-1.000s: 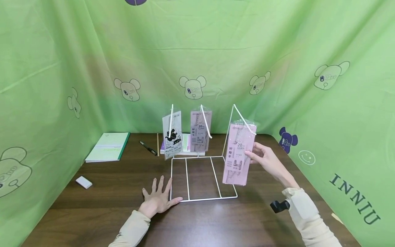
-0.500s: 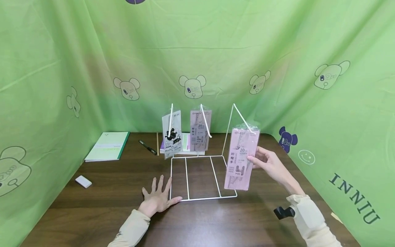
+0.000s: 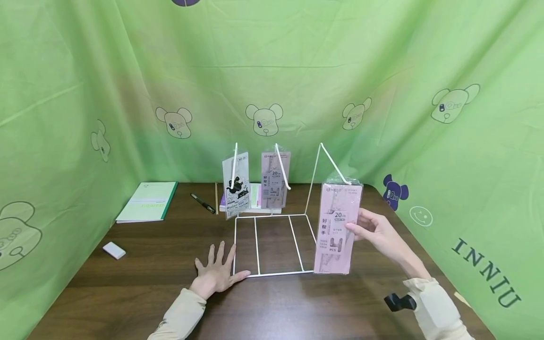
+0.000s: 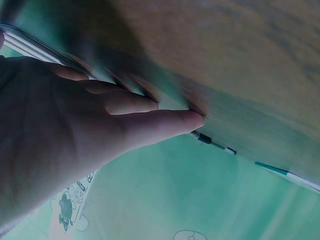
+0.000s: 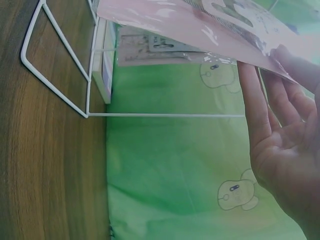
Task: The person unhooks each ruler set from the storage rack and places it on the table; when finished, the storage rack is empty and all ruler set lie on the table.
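Observation:
A pink ruler set pack [image 3: 337, 229] is pinched at its right edge between the thumb and fingers of my right hand [image 3: 380, 236]. Its clear top flap overlaps the front tip of the right-hand hook [image 3: 335, 165] of a white wire rack [image 3: 280, 274]. In the right wrist view, the thumb lies on the front of the ruler pack [image 5: 200, 30], with fingers behind it. My left hand [image 3: 216, 274] rests on the table with fingers spread, its thumb over the rack's front left corner. Seen from the left wrist, the fingers of the left hand [image 4: 125, 117] are straight along the tabletop.
A black-and-white ruler set pack [image 3: 237, 186] hangs on the left hook, another pink pack [image 3: 276, 179] on the middle one. Behind them lies a book [image 3: 257, 196]. A pen [image 3: 203, 203], a thin wooden stick [image 3: 217, 198], a notebook [image 3: 148, 200] and a white eraser [image 3: 114, 250] lie leftward.
My right hand has drawn the pink pack towards me, down and slightly right, so its top now lies at the hook's tip. The left hand has stayed in place.

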Available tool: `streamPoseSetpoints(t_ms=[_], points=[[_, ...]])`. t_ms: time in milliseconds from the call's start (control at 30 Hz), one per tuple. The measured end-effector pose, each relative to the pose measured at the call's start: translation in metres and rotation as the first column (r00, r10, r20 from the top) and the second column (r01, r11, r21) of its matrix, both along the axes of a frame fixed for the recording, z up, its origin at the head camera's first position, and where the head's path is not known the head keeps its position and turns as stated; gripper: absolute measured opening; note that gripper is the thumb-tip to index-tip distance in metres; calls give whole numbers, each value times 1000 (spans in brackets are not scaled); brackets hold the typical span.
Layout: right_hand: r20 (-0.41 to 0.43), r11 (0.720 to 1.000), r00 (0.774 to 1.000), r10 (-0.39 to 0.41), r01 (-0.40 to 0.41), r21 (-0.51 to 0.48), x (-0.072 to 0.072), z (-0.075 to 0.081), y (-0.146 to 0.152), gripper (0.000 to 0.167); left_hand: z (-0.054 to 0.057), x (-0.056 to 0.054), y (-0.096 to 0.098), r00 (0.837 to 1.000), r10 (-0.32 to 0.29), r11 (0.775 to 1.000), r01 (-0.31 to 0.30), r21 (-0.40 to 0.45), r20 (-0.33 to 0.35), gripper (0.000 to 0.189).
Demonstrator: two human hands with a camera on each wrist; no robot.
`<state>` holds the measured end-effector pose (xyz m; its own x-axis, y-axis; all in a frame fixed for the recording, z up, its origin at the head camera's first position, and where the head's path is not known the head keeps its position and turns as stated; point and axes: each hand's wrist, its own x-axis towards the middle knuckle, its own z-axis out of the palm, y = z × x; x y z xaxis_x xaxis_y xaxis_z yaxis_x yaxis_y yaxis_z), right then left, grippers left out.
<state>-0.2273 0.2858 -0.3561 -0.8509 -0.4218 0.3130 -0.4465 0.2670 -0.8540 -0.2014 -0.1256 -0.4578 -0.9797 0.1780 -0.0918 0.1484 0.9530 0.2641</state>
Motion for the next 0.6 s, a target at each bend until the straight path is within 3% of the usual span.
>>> streamPoseSetpoints(t_ms=[300,600], points=[[27,1000,999,-20,20,9,15,2,4,36,1,0,1,1000,-4,1000,4,-4,-3,90],[-32,1000,999,-7,7,7,22,4,7,33,2,1,1,1000,-3,1000,3,0,-1,90]])
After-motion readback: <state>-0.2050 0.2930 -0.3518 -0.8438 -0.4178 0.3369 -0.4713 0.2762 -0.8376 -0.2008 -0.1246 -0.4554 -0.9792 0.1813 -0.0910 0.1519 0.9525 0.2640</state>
